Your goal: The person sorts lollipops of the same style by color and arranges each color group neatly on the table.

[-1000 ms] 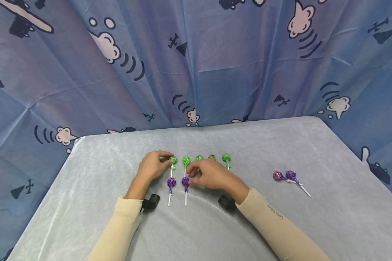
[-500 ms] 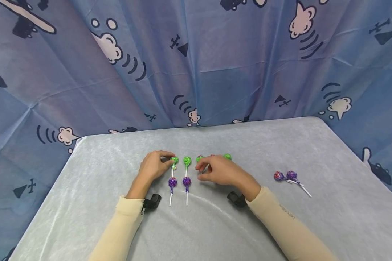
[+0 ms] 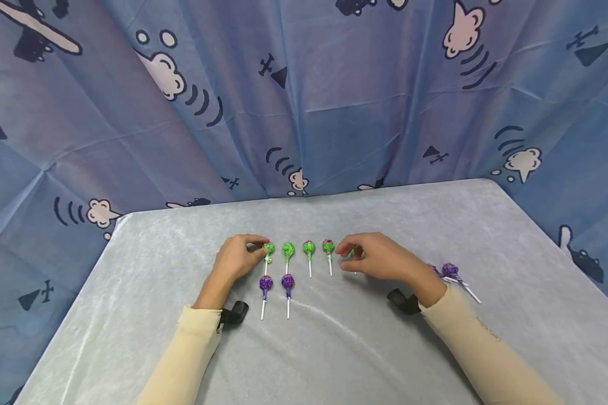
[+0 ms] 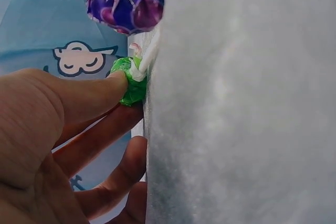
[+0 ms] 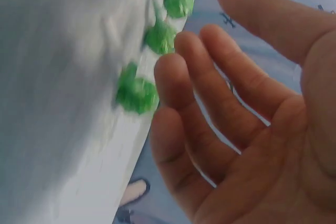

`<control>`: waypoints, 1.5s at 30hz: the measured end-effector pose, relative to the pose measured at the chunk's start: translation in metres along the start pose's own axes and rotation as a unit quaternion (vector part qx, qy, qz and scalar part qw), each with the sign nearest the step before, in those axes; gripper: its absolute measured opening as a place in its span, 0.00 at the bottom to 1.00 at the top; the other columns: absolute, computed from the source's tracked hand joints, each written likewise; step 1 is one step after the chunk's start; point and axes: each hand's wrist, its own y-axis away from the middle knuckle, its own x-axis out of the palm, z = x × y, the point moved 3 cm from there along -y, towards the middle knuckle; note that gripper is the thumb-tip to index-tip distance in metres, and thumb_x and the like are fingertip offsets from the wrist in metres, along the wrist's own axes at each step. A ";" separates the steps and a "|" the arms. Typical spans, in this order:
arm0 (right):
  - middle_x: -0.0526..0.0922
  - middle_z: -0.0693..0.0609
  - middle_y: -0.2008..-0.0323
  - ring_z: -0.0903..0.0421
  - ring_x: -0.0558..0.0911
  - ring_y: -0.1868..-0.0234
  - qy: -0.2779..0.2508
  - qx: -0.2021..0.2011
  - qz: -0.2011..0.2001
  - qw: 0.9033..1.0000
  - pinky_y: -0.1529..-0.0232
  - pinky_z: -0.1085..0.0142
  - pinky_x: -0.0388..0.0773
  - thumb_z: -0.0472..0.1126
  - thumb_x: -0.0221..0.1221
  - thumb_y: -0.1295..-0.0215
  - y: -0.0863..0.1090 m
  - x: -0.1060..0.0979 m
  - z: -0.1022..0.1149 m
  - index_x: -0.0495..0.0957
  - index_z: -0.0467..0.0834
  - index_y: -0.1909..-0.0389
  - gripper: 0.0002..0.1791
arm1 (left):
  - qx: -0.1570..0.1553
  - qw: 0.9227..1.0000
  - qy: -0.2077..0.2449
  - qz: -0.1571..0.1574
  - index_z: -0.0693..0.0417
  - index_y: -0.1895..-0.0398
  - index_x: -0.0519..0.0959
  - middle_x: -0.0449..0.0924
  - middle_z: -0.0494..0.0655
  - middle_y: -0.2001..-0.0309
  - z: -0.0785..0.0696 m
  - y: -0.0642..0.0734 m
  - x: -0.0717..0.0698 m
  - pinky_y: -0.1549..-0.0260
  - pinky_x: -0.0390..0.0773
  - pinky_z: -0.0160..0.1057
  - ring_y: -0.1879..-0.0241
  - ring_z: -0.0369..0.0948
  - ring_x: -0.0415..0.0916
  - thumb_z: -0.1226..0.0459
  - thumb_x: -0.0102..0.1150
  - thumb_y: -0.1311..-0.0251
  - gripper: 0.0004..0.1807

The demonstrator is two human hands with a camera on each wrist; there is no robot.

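Note:
Several green-wrapped lollipops lie in a row on the table, sticks toward me. My left hand (image 3: 237,259) pinches the head of the leftmost green lollipop (image 4: 131,80) between thumb and fingers. Just below it lies a purple lollipop (image 3: 266,283), with a second purple lollipop (image 3: 287,281) beside it under another green lollipop (image 3: 288,249). My right hand (image 3: 380,256) is over the right end of the row, fingers loosely bent and holding nothing. It partly covers the rightmost green lollipop (image 3: 356,272); the right wrist view shows the palm and spread fingers near the green heads.
Two more purple lollipops lie crossed at the right, one (image 3: 450,270) plainly visible and the other (image 3: 432,268) partly behind my right wrist. A grey-white cloth (image 3: 334,349) covers the table. A blue patterned curtain (image 3: 344,135) hangs along its back edge.
My right hand has moved right from beside the second purple lollipop to the row's right end, uncovering green lollipops in the middle. My left hand stays on the leftmost green lollipop.

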 end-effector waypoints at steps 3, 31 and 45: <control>0.86 0.52 0.53 0.58 0.81 0.58 -0.001 -0.011 -0.010 1.000 0.58 0.63 0.77 0.44 0.67 0.37 0.009 -0.009 -0.008 0.83 0.45 0.50 0.15 | -0.002 1.000 0.001 0.001 0.36 0.49 0.86 0.84 0.47 0.44 0.000 0.000 0.000 0.50 0.78 0.53 0.47 0.49 0.80 0.53 0.67 0.39 0.15; 0.84 0.50 0.48 0.67 0.79 0.55 0.028 0.061 0.058 0.996 0.57 0.70 0.79 0.50 0.65 0.35 0.093 -0.082 -0.110 0.77 0.45 0.40 0.25 | -0.008 1.000 0.006 0.005 0.36 0.49 0.86 0.83 0.46 0.42 0.004 -0.002 0.000 0.46 0.76 0.55 0.43 0.51 0.78 0.53 0.67 0.39 0.15; 0.85 0.51 0.52 0.71 0.79 0.58 -0.001 0.050 0.106 0.993 0.58 0.72 0.79 0.47 0.68 0.39 0.104 -0.085 -0.139 0.82 0.44 0.48 0.20 | -0.002 1.000 0.011 -0.005 0.37 0.50 0.86 0.84 0.44 0.43 0.005 -0.003 0.002 0.46 0.76 0.54 0.42 0.50 0.79 0.53 0.68 0.40 0.15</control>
